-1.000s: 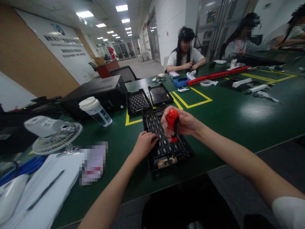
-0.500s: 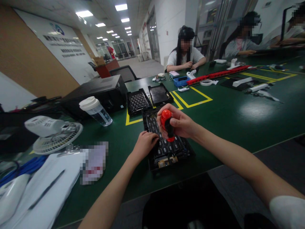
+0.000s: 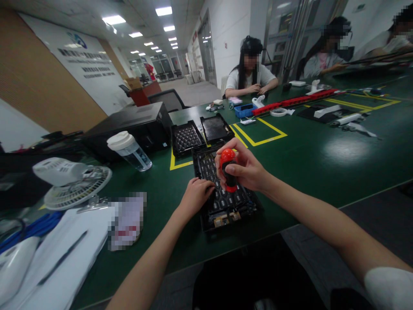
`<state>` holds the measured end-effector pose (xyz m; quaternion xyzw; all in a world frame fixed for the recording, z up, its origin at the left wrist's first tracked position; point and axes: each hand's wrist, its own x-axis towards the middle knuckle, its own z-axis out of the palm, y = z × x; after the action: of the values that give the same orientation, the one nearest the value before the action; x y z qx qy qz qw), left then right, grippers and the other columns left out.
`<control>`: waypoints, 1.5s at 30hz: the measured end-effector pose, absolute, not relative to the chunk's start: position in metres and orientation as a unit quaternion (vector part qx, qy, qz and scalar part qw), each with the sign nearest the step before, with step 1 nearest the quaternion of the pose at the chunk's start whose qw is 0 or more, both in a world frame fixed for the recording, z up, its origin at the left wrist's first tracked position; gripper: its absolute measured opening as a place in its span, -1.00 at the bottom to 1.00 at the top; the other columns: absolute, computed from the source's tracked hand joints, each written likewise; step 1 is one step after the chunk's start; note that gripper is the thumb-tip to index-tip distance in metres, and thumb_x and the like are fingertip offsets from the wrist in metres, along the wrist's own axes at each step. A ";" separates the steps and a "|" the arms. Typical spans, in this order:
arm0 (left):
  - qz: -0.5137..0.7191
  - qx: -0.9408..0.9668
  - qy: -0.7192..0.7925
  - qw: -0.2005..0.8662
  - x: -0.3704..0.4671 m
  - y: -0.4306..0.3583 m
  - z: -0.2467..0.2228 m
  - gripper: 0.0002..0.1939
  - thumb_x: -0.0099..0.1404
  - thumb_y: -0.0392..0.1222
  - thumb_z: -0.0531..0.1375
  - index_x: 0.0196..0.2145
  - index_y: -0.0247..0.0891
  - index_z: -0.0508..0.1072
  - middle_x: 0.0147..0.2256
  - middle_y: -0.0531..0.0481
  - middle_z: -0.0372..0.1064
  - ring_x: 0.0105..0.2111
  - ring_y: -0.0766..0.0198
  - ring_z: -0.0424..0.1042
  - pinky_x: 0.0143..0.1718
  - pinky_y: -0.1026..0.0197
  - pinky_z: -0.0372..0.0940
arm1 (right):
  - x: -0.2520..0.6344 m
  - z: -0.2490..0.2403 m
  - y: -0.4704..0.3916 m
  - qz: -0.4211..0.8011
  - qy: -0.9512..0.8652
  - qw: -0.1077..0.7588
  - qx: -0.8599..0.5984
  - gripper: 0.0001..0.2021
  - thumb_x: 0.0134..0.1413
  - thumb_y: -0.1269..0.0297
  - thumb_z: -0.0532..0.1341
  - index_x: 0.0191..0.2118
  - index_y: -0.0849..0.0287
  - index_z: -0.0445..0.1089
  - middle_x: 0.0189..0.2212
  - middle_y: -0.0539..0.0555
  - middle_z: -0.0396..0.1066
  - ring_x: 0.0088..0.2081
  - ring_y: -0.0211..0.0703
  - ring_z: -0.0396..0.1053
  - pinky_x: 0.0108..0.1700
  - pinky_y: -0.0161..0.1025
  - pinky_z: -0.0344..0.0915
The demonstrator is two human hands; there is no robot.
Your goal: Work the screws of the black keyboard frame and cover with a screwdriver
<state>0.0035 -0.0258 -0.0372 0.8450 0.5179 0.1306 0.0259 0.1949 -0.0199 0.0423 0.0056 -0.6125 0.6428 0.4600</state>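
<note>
A black tray-like unit (image 3: pixel 222 200) with rows of dark keys or cells lies on the green table (image 3: pixel 167 224) in front of me. My right hand (image 3: pixel 241 165) is wrapped round a red and black screwdriver handle (image 3: pixel 229 170), held upright above the unit; its lower end is hidden. My left hand (image 3: pixel 197 194) rests on the unit's left edge, fingers bent together at its surface. Whether those fingertips pinch anything is hidden.
Two black trays (image 3: pixel 187 137) lie behind the unit. To the left are a clear cup (image 3: pixel 130 150), a white fan (image 3: pixel 75 181), papers (image 3: pixel 69 254) and a black box (image 3: pixel 132 125). A person (image 3: pixel 250 73) sits across the table near a blue bin (image 3: pixel 245 110).
My right hand has turned slightly round the red handle and shifted a little to the right. My left hand and the unit stay in place.
</note>
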 end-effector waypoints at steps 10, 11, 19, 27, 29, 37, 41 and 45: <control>0.136 0.846 0.516 0.003 0.002 -0.024 -0.041 -0.84 0.27 -0.21 0.10 -0.41 -0.21 0.44 -0.37 -0.01 0.48 -0.27 0.20 0.43 0.02 0.05 0.14 | 0.193 0.039 -0.027 0.534 -0.662 0.521 -0.078 -0.70 0.00 0.32 0.28 -0.15 0.12 0.18 -0.40 -0.06 0.24 -0.51 -0.40 0.26 -0.50 -0.40 0.27; 0.137 0.846 0.515 -0.001 0.002 -0.024 -0.042 -0.85 0.27 -0.22 0.10 -0.42 -0.21 0.45 -0.39 -0.01 0.48 -0.28 0.20 0.43 0.01 0.05 0.14 | 0.193 0.039 -0.027 0.522 -0.666 0.526 -0.084 -0.68 -0.03 0.32 0.29 -0.16 0.12 0.19 -0.40 -0.06 0.24 -0.51 -0.41 0.24 -0.51 -0.42 0.25; 0.137 0.849 0.511 -0.012 0.000 -0.022 -0.049 -0.86 0.28 -0.21 0.10 -0.33 -0.20 0.47 -0.34 -0.03 0.49 -0.25 0.19 0.44 0.01 0.05 0.15 | 0.191 0.041 -0.034 0.482 -0.670 0.554 -0.110 -0.67 -0.08 0.39 0.32 -0.22 0.12 0.16 -0.42 -0.10 0.20 -0.54 -0.44 0.21 -0.55 -0.43 0.24; 0.141 0.847 0.512 -0.003 0.000 -0.022 -0.049 -0.84 0.29 -0.20 0.08 -0.26 -0.19 0.46 -0.26 -0.02 0.49 -0.20 0.17 0.42 0.05 0.02 0.13 | 0.191 0.042 -0.040 0.382 -0.688 0.588 -0.186 -0.66 -0.10 0.33 0.33 -0.26 0.09 0.14 -0.40 -0.10 0.13 -0.53 -0.41 0.19 -0.54 -0.38 0.28; 0.141 0.849 0.510 -0.002 0.000 -0.023 -0.049 -0.84 0.28 -0.20 0.09 -0.25 -0.19 0.46 -0.26 -0.02 0.49 -0.20 0.17 0.43 0.05 0.02 0.13 | 0.190 0.042 -0.041 0.350 -0.696 0.593 -0.206 -0.65 -0.11 0.31 0.34 -0.28 0.09 0.13 -0.42 -0.10 0.11 -0.53 -0.40 0.17 -0.53 -0.37 0.28; 0.138 0.848 0.512 0.007 0.001 -0.023 -0.045 -0.81 0.28 -0.19 0.09 -0.21 -0.18 0.47 -0.22 -0.03 0.50 -0.18 0.18 0.43 0.07 0.02 0.11 | 0.189 0.046 -0.043 0.168 -0.714 0.623 -0.270 -0.66 -0.10 0.20 0.33 -0.32 0.10 0.13 -0.50 -0.11 0.08 -0.51 -0.34 0.12 -0.49 -0.30 0.25; 0.141 0.847 0.513 0.006 0.001 -0.023 -0.046 -0.82 0.28 -0.20 0.10 -0.22 -0.18 0.47 -0.21 -0.04 0.50 -0.17 0.17 0.43 0.07 0.02 0.12 | 0.186 0.045 -0.042 0.115 -0.717 0.630 -0.274 -0.68 -0.07 0.20 0.32 -0.32 0.11 0.12 -0.48 -0.11 0.08 -0.51 -0.35 0.10 -0.49 -0.31 0.20; 0.141 0.846 0.515 0.003 0.001 -0.022 -0.048 -0.83 0.27 -0.21 0.10 -0.23 -0.18 0.47 -0.21 -0.06 0.50 -0.18 0.16 0.43 0.07 0.01 0.13 | 0.181 0.044 -0.043 0.102 -0.721 0.630 -0.271 -0.69 -0.05 0.22 0.30 -0.31 0.11 0.11 -0.49 -0.11 0.06 -0.51 -0.35 0.11 -0.50 -0.33 0.18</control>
<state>0.0014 -0.0223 -0.0480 0.8458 0.5145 0.1411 0.0035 0.1814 -0.0427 0.0437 -0.2707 -0.7207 0.1016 0.6300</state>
